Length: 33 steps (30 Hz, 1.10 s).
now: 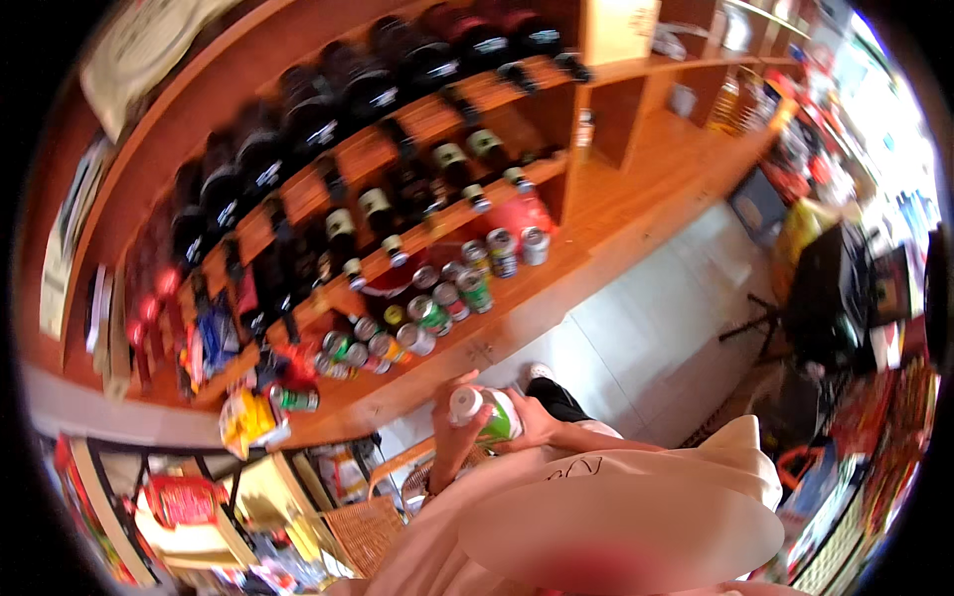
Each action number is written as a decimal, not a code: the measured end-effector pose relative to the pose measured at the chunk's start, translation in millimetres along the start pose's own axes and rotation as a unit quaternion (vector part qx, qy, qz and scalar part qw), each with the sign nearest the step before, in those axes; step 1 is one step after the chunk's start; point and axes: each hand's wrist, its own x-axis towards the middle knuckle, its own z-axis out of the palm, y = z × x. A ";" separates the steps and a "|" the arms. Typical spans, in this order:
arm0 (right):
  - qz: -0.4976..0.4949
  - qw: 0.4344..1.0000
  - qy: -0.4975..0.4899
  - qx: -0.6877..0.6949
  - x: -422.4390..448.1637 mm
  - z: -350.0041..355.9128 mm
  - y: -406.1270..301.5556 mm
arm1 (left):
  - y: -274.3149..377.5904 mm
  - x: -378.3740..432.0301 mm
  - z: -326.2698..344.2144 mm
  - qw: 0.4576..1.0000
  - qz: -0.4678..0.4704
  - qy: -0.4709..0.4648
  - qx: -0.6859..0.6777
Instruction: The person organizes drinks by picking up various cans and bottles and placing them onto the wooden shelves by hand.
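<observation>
A plastic bottle (498, 417) with a white cap and a green-and-white label is held between both hands, in front of the light shirt. My left hand (450, 428) grips it near the cap, which points to the left of the view. Around the label and base end is my right hand (531, 422). Just beyond the hands, several drink cans (429, 314) stand in uneven rows on the wooden counter (551, 279). A green can (294, 398) lies on its side at the counter's left end, beside a yellow-and-white plastic packet (247, 421).
Dark bottles (358, 82) lie in a wooden rack (522, 104) above the cans. A red bag (518, 216) sits behind them. To the lower left is a wicker chair (365, 533); a black chair (827, 298) stands at right. Pale floor tiles (596, 343) show below the counter.
</observation>
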 end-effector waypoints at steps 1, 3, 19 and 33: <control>0.017 1.000 0.023 0.009 -17.8 -14.5 1.5 | 6.7 3.9 23.0 0.994 -0.064 -0.057 -0.068; 0.024 0.995 0.097 0.020 -53.5 -44.4 2.5 | 11.0 10.9 72.2 0.974 -0.114 -0.140 -0.136; 0.136 0.943 0.303 -0.033 -190.4 -288.7 127.8 | 34.6 89.6 381.7 0.895 -0.047 -0.356 0.263; 0.106 0.707 0.195 0.671 52.6 -456.4 269.0 | -54.6 330.8 481.6 0.979 -0.007 -0.015 0.205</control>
